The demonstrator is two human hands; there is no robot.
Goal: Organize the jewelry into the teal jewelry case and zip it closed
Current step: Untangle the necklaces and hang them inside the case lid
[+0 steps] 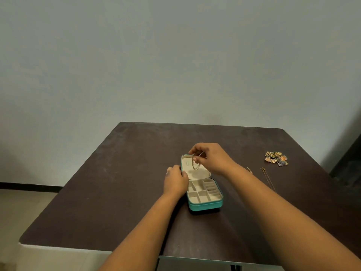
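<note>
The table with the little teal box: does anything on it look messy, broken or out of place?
Nothing looks broken or spilled. The teal jewelry case lies open with bare compartments. The right hand dangles a gold chain over its lid; the left hand steadies it. Colorful brooches and thin necklaces wait aside.

Set at the middle of the table (pixel 117 192): the open jewelry case (pixel 205 204), lid (pixel 195 169) standing behind the tray. Left hand (pixel 175 180) at the lid's left edge; right hand (pixel 213 157) over the lid's top, a chain (pixel 196 165) hanging from its fingers against the lid's inner face. Toward the right of the frame, well apart from the case: a brooch cluster (pixel 276 158), and below it what look like two thin chains (pixel 267 178), flat on the table.
</note>
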